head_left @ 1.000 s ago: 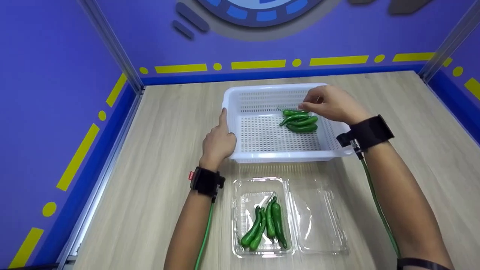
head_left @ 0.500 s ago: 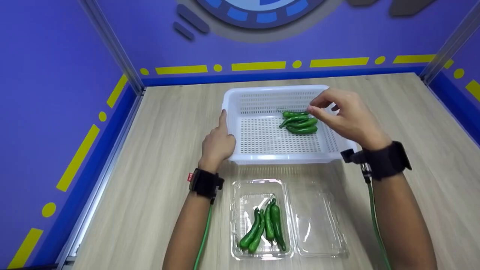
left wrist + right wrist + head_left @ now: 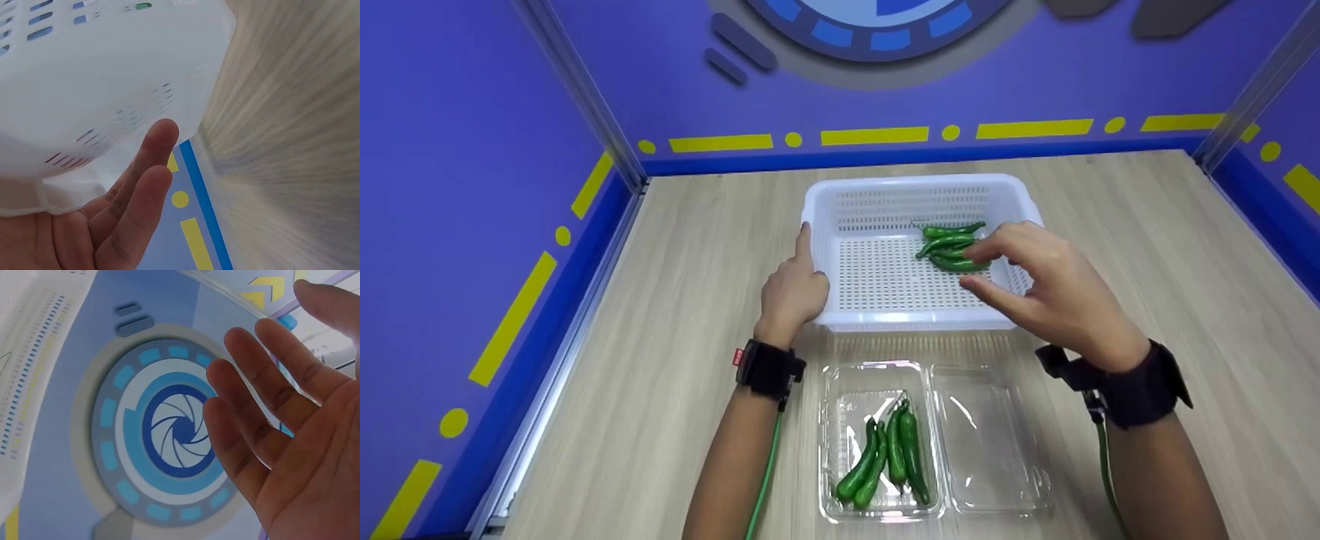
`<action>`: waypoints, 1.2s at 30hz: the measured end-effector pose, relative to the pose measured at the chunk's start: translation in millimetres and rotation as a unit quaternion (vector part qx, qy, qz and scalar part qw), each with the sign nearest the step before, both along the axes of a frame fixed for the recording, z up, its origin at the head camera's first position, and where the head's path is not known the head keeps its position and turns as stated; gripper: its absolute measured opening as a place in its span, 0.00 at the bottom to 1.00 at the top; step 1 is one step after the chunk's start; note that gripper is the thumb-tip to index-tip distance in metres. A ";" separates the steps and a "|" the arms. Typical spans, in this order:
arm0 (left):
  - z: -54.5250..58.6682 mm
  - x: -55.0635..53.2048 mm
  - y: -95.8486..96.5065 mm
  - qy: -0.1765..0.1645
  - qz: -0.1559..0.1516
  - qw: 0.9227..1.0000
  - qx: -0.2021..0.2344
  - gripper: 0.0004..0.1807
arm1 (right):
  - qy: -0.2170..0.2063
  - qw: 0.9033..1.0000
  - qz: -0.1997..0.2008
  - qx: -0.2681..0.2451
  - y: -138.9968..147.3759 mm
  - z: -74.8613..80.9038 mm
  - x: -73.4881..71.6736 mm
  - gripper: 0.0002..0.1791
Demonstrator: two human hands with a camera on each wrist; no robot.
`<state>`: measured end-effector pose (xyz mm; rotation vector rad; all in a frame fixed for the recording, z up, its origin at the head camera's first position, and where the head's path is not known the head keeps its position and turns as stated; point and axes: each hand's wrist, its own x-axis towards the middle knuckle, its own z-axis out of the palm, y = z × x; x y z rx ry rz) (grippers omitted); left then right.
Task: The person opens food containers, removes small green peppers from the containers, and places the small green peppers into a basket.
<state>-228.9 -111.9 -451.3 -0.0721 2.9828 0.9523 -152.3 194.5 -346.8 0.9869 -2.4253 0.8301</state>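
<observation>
A white plastic basket (image 3: 900, 319) with slotted walls holds several green chili peppers (image 3: 956, 242) toward its right side. My left hand (image 3: 795, 289) grips the basket's left rim, index finger stretched along the edge; in the left wrist view two fingers (image 3: 147, 180) lie against the outer wall, under the rim. Over the basket's front right corner hovers my right hand (image 3: 1046, 289), thumb and fingers spread apart with nothing between them. The right wrist view shows that bare palm (image 3: 315, 478), its fingers loosely bent. In the head view its fingertips overlap the right ends of some peppers.
In front of the basket lies an opened clear plastic clamshell box (image 3: 829, 450). Its left half contains several green chili peppers (image 3: 885, 457); the lid (image 3: 990, 442) lies flat to the right. Blue panels (image 3: 735, 97) with yellow marks border the wooden table (image 3: 697, 247).
My right hand has drawn back from the far peppers in the basket, toward the front right, and its thumb and fingers have spread apart. The left hand stays at the rim.
</observation>
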 end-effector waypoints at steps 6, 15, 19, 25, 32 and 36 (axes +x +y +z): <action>1.7 0.2 -0.9 -0.003 0.004 1.000 0.002 0.45 | 0.023 1.000 0.003 0.003 -3.6 6.8 12.9 0.14; 0.5 1.2 -2.9 0.000 0.004 1.000 0.001 0.45 | 0.057 0.997 0.046 -0.001 -12.1 8.2 26.2 0.15; -0.2 1.5 -2.5 0.000 0.004 1.000 0.002 0.45 | 0.076 0.995 0.066 0.011 -17.2 7.4 33.6 0.15; 1.3 0.6 -1.8 0.011 -0.001 1.000 0.006 0.45 | 0.096 0.989 0.112 0.029 -31.1 2.9 44.6 0.16; 0.6 1.2 -1.0 0.010 -0.001 1.000 0.001 0.45 | 0.066 0.978 0.167 0.104 -54.8 -11.7 58.4 0.14; 0.2 1.3 0.5 0.007 0.000 1.000 0.002 0.45 | 0.061 0.968 0.188 0.155 -65.1 -21.5 64.7 0.15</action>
